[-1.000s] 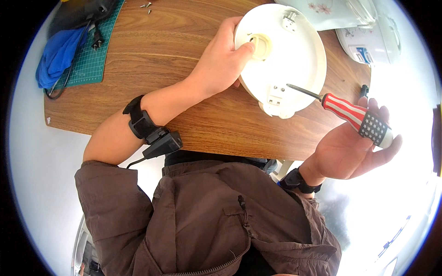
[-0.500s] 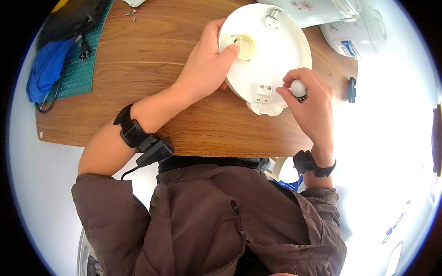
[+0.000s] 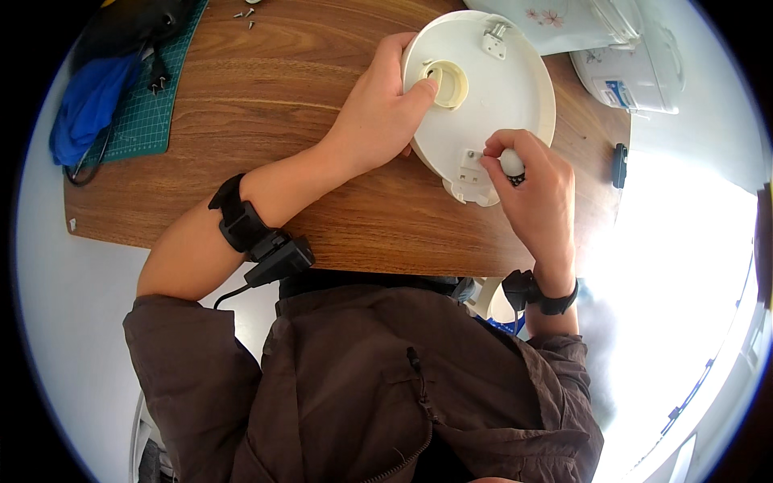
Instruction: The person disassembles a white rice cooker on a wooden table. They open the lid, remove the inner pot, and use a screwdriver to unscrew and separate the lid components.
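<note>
Right hand (image 3: 535, 189) was closed round a screwdriver handle (image 3: 512, 163) w/ tip hidden, left hand (image 3: 378, 113) clamping the round white plastic lid (image 3: 515, 88) — best kept vertical, lid pinned.

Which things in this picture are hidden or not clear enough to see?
- Head view: the screwdriver shaft and tip, covered by the right hand.
- The near edge of the white round lid, behind the left hand.
- The small screws at the top edge: too small to count.
- The white appliance body: bent by the rim.
</note>
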Motion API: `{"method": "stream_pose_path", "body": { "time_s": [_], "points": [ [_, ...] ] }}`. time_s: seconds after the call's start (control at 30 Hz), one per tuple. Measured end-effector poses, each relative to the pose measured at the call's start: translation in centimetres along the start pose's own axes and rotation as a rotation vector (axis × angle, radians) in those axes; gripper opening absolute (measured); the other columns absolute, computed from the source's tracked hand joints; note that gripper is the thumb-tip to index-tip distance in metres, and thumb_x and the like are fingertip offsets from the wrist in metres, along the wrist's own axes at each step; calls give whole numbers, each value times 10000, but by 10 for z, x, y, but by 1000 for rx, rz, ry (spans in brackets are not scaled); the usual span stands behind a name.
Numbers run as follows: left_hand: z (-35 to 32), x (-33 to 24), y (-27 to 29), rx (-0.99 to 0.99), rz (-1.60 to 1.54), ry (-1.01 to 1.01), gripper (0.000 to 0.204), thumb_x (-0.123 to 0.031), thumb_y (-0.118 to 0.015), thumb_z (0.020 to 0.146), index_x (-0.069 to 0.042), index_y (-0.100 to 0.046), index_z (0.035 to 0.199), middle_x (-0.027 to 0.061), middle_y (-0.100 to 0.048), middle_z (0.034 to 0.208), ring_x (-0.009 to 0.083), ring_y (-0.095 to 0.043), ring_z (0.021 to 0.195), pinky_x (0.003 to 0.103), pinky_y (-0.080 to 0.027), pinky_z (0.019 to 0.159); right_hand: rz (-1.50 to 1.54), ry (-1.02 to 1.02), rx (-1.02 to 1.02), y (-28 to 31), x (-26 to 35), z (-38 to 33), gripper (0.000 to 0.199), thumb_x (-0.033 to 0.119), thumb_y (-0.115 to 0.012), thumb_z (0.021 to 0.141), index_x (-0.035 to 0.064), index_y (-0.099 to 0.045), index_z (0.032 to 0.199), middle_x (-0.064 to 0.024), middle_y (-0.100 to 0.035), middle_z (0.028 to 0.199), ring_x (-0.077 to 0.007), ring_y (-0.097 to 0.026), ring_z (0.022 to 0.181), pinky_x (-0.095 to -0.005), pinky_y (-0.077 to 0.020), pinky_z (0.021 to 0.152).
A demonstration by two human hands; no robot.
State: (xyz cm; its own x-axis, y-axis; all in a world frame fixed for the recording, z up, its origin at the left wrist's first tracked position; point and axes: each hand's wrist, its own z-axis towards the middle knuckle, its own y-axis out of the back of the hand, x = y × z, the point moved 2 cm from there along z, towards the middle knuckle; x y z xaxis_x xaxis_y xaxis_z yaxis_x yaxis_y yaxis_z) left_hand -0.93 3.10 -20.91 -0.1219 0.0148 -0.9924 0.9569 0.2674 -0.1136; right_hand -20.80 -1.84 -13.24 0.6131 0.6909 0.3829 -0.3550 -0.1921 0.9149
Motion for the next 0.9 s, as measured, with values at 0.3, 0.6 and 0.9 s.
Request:
{"method": "stream_pose_path", "body": {
  "time_s": [0.3,0.6,0.9],
  "points": [
    [1,3,0,-3,-38,-8,494,-206,-540,1033,-17,-373,1457,111,-637,1127,97,-647,728,227,-494,462,52,19,-40,4,9,0,150,30,-739,851,98,-691,975,-58,-710,904,-273,-683,746,-347,-541,652],
    [2,7,3,-20,-58,-86,462,-151,-528,1042,-7,-344,1440,107,-633,1038,102,-596,611,253,-469,451,87,362,-2,31,74,101,180,62,-745,866,45,-688,1037,-64,-735,958,-177,-690,859,-315,-536,806],
    [0,-3,8,-13,-18,-114,573,-116,-637,941,81,-328,1381,336,-583,1294,423,-602,1236,446,-455,1034,45,510,395,-89,147,234,229,150,-711,834,9,-718,1015,-262,-718,984,-422,-692,976,-473,-544,846]
  ]
}}
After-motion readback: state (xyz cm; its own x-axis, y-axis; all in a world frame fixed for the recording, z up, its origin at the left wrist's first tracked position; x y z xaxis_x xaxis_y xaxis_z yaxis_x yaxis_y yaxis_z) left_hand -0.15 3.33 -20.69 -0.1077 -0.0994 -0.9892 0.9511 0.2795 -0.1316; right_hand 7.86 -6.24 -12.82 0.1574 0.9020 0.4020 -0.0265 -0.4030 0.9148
